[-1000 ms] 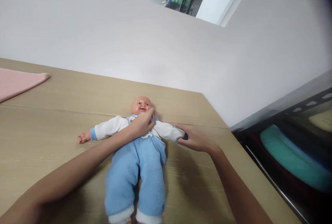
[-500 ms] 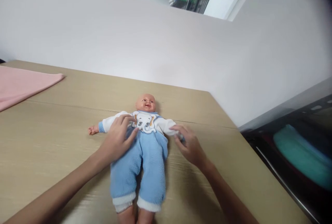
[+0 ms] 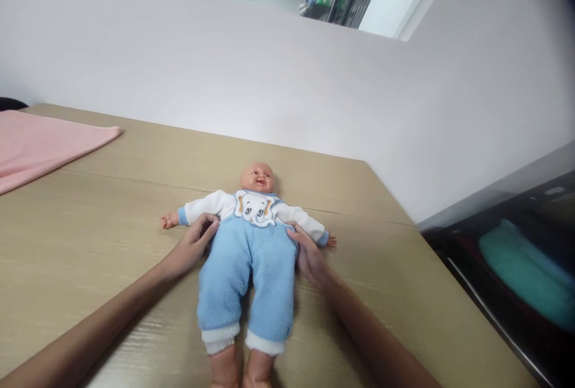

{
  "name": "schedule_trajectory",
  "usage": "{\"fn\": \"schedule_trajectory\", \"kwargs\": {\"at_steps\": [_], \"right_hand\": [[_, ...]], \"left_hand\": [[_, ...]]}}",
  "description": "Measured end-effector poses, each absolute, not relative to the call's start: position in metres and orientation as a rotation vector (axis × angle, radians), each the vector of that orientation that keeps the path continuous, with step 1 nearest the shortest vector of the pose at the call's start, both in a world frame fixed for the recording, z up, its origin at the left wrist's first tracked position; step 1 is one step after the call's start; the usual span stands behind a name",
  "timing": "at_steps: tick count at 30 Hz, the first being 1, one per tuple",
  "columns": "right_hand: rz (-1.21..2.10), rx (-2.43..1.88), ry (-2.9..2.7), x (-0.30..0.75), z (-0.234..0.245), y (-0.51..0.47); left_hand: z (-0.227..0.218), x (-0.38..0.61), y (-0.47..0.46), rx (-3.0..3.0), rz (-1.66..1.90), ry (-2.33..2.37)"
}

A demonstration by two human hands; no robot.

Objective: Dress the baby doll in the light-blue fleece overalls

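Observation:
A baby doll (image 3: 251, 256) lies on its back on the table, its head away from me and both arms spread out. It wears fluffy blue trousers and a white top with an elephant face (image 3: 255, 208) on the chest. My left hand (image 3: 197, 241) grips the doll's waist from the left, thumb on top and the other fingers partly hidden behind the side. Opposite it, my right hand (image 3: 309, 250) holds the right side of the waist, its thumb on the blue cloth and its other fingers mostly hidden.
On the far left of the brown table (image 3: 112, 208) lies a pink cloth (image 3: 49, 142). A white wall (image 3: 202, 70) rises behind the table. Beyond the right table edge, a teal item (image 3: 521, 274) sits in a dark area.
My left hand has moved from the doll's chest to its left side. My right hand has left the doll's sleeve for the waist, and the sleeve now lies outstretched.

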State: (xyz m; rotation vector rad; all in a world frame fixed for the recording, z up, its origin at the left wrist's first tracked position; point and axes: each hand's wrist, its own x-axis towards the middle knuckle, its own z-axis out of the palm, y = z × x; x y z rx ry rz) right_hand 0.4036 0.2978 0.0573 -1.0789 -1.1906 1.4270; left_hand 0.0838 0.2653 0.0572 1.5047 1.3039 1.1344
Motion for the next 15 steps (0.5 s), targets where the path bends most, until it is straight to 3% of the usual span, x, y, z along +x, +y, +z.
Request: {"fn": "schedule_trajectory", "kwargs": {"at_steps": [5,12,15], "right_hand": [[1.396,-1.108,-1.209,0.414,0.057,0.298],[0.937,-1.136,-1.440,0.415,0.056,0.290],[0.937,-1.154,-1.421,0.413,0.053,0.287]], "left_hand": [[0.050,0.086,0.266,1.485,1.221,1.382],[0.063,0.080,0.256,1.639,0.974,1.258],[0.063,0.078,0.255,1.565,0.961,1.186]]}}
